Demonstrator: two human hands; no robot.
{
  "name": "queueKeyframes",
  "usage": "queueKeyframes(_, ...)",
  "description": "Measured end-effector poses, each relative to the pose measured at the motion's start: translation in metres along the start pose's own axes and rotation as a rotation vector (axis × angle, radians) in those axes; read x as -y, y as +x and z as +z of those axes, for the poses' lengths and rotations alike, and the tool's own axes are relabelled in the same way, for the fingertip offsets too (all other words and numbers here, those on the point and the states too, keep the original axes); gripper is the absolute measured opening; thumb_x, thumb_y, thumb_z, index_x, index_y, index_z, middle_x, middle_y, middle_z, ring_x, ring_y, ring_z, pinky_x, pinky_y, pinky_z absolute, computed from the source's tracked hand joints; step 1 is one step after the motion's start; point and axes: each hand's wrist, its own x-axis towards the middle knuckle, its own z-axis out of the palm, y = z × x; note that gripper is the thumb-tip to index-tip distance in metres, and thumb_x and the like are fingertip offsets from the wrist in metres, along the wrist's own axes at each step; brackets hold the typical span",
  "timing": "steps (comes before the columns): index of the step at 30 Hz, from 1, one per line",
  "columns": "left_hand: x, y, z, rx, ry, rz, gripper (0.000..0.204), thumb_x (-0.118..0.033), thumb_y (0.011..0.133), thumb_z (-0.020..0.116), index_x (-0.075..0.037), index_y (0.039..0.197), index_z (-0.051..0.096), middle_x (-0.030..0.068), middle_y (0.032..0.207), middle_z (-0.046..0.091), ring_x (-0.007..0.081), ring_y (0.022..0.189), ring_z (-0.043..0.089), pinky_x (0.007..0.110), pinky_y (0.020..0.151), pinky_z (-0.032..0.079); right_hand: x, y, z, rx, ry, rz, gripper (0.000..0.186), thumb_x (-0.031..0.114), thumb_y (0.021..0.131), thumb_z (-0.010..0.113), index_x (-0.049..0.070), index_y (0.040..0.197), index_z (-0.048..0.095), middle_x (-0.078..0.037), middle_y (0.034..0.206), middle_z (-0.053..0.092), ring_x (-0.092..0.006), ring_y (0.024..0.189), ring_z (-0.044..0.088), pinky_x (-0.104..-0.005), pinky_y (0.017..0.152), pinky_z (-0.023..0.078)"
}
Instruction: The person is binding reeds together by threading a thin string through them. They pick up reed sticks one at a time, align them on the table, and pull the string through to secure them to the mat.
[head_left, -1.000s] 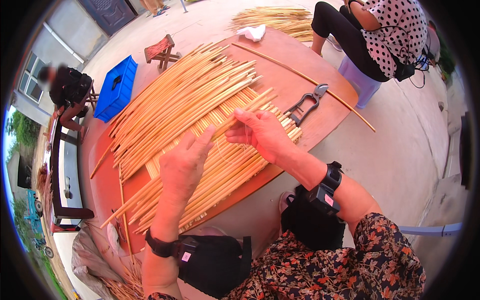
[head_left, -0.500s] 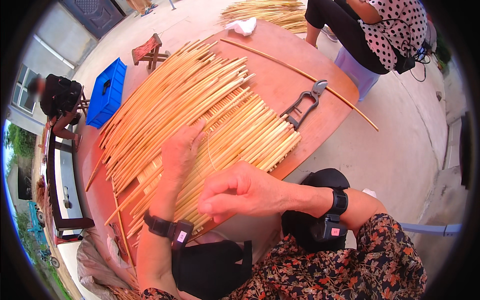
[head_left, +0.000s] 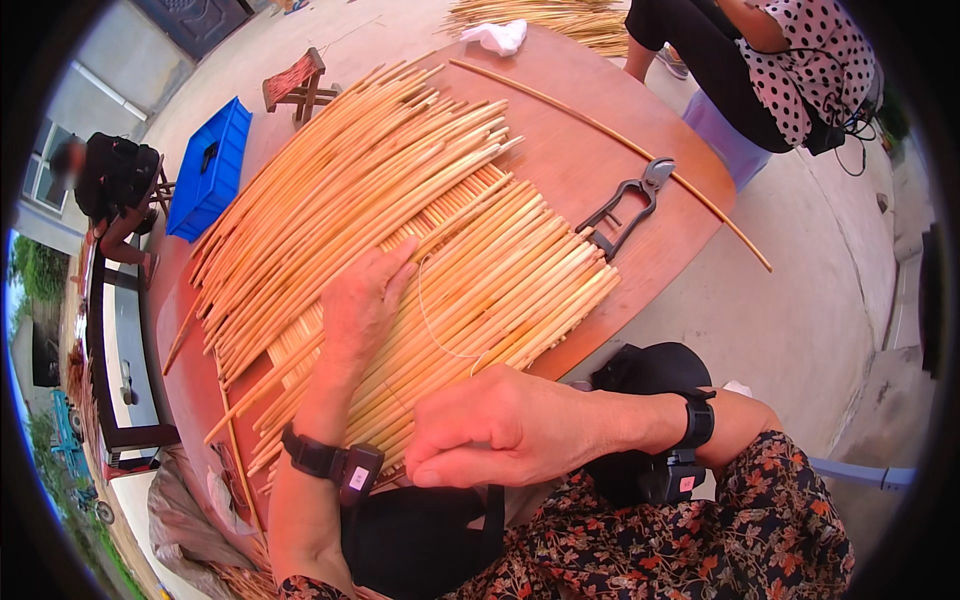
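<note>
The left hand (head_left: 365, 300) lies flat, fingers spread, on the sticks (head_left: 420, 250), whose long axis runs lower-left to upper-right. The right hand (head_left: 500, 425), nearer the body, is pinched on a thin cord (head_left: 432, 325) looping up over them.

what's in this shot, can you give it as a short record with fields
left hand: flat, palm down on the pale sticks
right hand: raised near the table's near edge, pinching a thin string that loops over the sticks
sticks: laid side by side on a round reddish table
cutters: lie right of the sticks, beside one long thin rod
blue crate: on the ground at left
</note>
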Motion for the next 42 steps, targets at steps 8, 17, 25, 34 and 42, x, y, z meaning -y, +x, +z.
queueKeyframes(8, -0.002, 0.001, 0.001, 0.000, -0.027, -0.015, 0.031, -0.015, 0.092, 0.073, -0.014, 0.122, 0.073, 0.0102, 0.083, 0.065, 0.0268, 0.072, 0.064, 0.036, 0.065, 0.050, -0.003, 0.000, 0.002, 0.060, -0.070, -0.077, 0.010, 0.011, 0.096, 0.068, 0.001, 0.098, 0.068, -0.010, 0.087, 0.066, -0.0282, 0.081, 0.066, -0.0358, 0.070, 0.053)
queueKeyframes(17, -0.004, 0.004, 0.001, 0.011, -0.045, -0.020, 0.029, -0.015, 0.092, 0.072, -0.011, 0.121, 0.073, 0.0112, 0.085, 0.067, 0.0281, 0.075, 0.066, 0.036, 0.067, 0.051, -0.008, 0.001, 0.005, 0.097, -0.190, -0.166, 0.016, 0.013, 0.098, 0.066, 0.003, 0.110, 0.067, -0.010, 0.094, 0.065, -0.0295, 0.082, 0.065, -0.0369, 0.071, 0.054)
queueKeyframes(25, -0.003, 0.001, 0.003, 0.009, -0.045, -0.039, 0.029, -0.016, 0.092, 0.073, -0.013, 0.120, 0.074, 0.0109, 0.082, 0.066, 0.0284, 0.073, 0.065, 0.036, 0.066, 0.051, -0.002, -0.002, -0.009, -0.025, -0.416, -0.121, 0.057, 0.001, 0.089, 0.067, 0.006, 0.144, 0.054, -0.008, 0.088, 0.063, -0.0256, 0.074, 0.064, -0.0332, 0.067, 0.054)
queueKeyframes(34, -0.001, 0.000, -0.001, -0.048, 0.030, -0.015, 0.027, -0.025, 0.093, 0.072, -0.020, 0.119, 0.074, 0.0053, 0.079, 0.064, 0.0254, 0.069, 0.064, 0.037, 0.061, 0.050, -0.003, 0.003, -0.037, -0.400, -0.592, 0.400, 0.035, 0.003, 0.100, 0.054, 0.006, 0.135, 0.053, -0.007, 0.083, 0.066, -0.0154, 0.069, 0.066, -0.0286, 0.064, 0.054)
queueKeyframes(42, -0.033, 0.002, -0.028, -0.098, -0.123, -0.096, 0.028, -0.020, 0.092, 0.074, -0.017, 0.120, 0.075, 0.0077, 0.079, 0.065, 0.0260, 0.068, 0.063, 0.037, 0.061, 0.049, -0.019, 0.009, -0.047, -0.631, -0.333, 0.229, 0.014, 0.012, 0.098, 0.063, -0.001, 0.097, 0.062, -0.010, 0.084, 0.069, -0.0182, 0.062, 0.063, -0.0337, 0.060, 0.051)
